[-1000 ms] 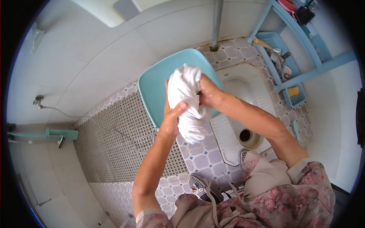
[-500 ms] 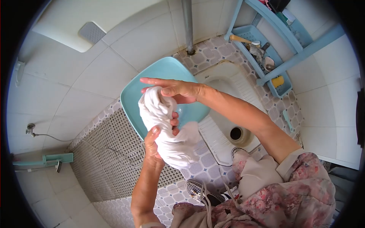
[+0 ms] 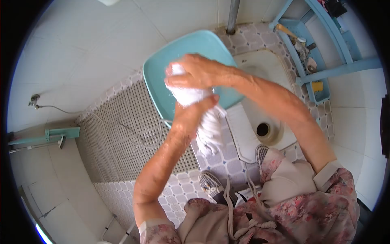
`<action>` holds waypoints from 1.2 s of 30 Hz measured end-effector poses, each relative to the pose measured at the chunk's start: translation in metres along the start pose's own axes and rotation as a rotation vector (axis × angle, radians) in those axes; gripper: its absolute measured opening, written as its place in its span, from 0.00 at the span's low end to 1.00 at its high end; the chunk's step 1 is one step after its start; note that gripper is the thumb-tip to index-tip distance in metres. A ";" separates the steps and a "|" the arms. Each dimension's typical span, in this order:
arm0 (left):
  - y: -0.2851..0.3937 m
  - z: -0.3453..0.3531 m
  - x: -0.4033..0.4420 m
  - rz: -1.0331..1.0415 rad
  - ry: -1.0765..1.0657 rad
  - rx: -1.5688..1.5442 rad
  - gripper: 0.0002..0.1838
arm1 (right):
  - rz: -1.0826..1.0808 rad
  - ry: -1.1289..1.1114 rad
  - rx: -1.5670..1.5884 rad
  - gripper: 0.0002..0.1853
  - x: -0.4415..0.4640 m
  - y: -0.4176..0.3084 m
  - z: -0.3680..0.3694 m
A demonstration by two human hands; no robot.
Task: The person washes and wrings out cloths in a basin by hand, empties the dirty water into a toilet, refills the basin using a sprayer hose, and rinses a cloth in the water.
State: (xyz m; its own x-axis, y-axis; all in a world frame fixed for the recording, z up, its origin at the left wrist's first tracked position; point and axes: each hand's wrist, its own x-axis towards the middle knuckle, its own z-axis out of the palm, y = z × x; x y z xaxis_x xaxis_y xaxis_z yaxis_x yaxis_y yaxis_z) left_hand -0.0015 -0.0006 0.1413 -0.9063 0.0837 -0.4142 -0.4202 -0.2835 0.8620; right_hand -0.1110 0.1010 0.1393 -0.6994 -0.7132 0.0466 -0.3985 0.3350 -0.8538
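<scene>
Both hands grip a bunched, twisted white cloth [image 3: 209, 132] above the light-blue basin [image 3: 154, 83]. My right hand [image 3: 197, 71] is wrapped round the cloth's upper end, its fingers folded over it. Lower down, my left hand [image 3: 193, 116] is closed about the cloth's middle, with the thumb lying across it. The loose lower part hangs out below my left hand, past the basin's near rim. Some of the cloth is hidden under my fingers, and its edges are slightly blurred.
Beside the basin is a squat toilet [image 3: 239, 134] set in the tiled floor. A perforated mat [image 3: 122, 140] lies at the left, with a thin hose [image 3: 97, 118] across it. A blue rack [image 3: 325, 75] with brushes and a yellow sponge [image 3: 317, 86] stands at the right.
My right hand has closed round the cloth's upper end, where its fingers were stretched out before. My left hand has turned over the cloth, which now looks more tightly twisted. The view has shifted.
</scene>
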 end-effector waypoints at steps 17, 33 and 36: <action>0.016 -0.057 -0.007 0.149 0.289 0.101 0.22 | -0.145 0.175 0.070 0.41 0.009 -0.012 0.042; 0.021 -0.095 -0.062 0.300 0.155 0.318 0.37 | 0.039 -0.175 0.726 0.44 -0.063 -0.038 0.046; -0.005 -0.124 -0.085 0.176 0.277 0.317 0.35 | 0.089 -0.203 0.738 0.50 -0.075 -0.041 0.036</action>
State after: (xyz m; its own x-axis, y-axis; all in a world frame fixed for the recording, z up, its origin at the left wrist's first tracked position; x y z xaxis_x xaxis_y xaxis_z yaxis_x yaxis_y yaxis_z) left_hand 0.0828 -0.1251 0.1361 -0.9369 -0.2105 -0.2791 -0.2935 0.0397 0.9551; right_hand -0.0205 0.1189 0.1519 -0.5590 -0.8258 -0.0740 0.2032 -0.0499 -0.9779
